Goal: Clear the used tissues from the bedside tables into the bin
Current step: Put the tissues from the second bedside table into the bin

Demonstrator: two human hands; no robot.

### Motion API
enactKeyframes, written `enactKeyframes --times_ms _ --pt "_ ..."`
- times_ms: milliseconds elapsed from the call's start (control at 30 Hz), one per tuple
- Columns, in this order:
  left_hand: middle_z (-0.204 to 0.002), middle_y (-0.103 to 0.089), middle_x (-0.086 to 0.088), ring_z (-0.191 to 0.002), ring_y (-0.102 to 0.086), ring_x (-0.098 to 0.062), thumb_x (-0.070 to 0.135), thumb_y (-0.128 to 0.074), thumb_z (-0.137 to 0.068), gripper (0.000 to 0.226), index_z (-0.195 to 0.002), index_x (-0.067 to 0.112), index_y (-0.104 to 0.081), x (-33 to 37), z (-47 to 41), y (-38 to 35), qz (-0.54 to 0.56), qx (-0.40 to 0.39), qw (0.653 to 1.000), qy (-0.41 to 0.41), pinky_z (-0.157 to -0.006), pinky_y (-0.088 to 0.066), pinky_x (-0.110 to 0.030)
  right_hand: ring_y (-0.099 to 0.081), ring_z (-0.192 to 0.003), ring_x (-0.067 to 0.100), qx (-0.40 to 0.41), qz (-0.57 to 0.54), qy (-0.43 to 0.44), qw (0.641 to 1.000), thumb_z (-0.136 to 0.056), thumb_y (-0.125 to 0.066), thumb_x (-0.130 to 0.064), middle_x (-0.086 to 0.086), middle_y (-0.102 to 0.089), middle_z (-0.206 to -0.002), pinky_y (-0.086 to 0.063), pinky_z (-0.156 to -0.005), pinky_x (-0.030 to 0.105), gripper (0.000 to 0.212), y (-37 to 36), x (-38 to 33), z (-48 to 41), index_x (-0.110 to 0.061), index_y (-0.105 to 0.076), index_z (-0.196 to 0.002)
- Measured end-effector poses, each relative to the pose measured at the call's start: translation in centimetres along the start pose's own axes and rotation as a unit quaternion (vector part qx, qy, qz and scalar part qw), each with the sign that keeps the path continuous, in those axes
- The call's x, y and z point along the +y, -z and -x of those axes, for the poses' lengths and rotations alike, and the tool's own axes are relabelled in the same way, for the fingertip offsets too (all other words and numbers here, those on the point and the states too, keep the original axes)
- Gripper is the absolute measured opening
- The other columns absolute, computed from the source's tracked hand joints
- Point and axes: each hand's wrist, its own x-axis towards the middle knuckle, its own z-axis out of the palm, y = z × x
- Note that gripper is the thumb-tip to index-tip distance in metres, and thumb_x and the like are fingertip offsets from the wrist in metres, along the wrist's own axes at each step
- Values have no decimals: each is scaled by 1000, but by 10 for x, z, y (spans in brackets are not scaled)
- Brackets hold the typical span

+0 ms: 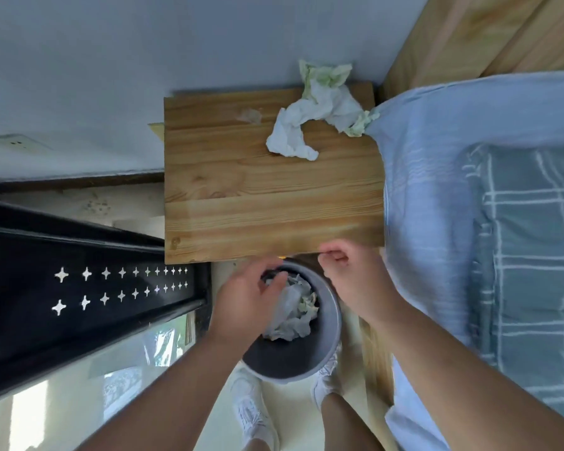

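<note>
A wooden bedside table (241,196) fills the middle of the frame, and a clump of crumpled tissues (319,105) (white, tinged green at the edges) lies on its upper right corner, one end just touching the pale blue sheet (437,157) of the bed at the right. Below the table's near edge, in the lower centre, stands a round grey bin (284,359) with a wad of tissues (290,310) inside it. The left hand (245,301) hangs over the bin's left rim with its fingers bent toward that wad; whether it grips the paper or only brushes it I cannot tell. The right hand (352,278) sits at the table's near edge above the bin's right rim, its fingers curled into a loose fist with nothing visible in it. White shoes (251,411) show at the bottom of the frame, on either side of the bin.
</note>
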Motion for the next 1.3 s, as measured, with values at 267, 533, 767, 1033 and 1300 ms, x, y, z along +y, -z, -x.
enactKeyframes --times_ms 267,533,767,1033,1300 --pt "-138 -63 9 -127 -56 -14 49 -65 -98 45 -141 37 -60 102 -125 26 -80 113 988 -74 -94 -44 -29 -65 -93 8 130 18 95 987 -99 -63 -19 -10 -68 -104 -49 -77 16 23 67 -87 -111 -21 -70 -120" --pt "-164 -41 -4 -151 -38 -30 43 -75 -92 84 -163 23 -34 140 -203 23 -170 93 978 -77 -115 -43 -46 -54 -126 33 157 177 123 964 -94 -66 -18 14 -60 -133 -47 -100 39 38 79 -105 -201 -8 -61 -130" --pt "-145 -53 -12 -125 -58 -34 24 -75 -94 67 -154 20 -45 116 -215 24 -163 80 982 -57 -95 -52 -43 -58 -120 38 108 324 91 935 -98 -62 -24 16 -64 -126 -52 -96 44 33 78 -97 -226 -11 -60 -128" --pt "-115 -69 0 -94 -61 -18 23 -56 -106 30 -133 27 -71 71 -166 31 -97 97 991 -5 -76 -42 -31 -61 -96 31 125 318 130 931 -96 -56 -19 6 -69 -86 -45 -83 40 18 58 -95 -190 -18 -72 -87" --pt "-89 -71 23 -84 -65 7 34 -54 -108 24 -123 38 -72 49 -99 34 76 118 989 53 -63 -44 -13 -59 -63 25 99 189 119 970 -93 -56 -18 4 -62 -67 -40 -50 36 21 54 -98 -124 -10 -67 -78"
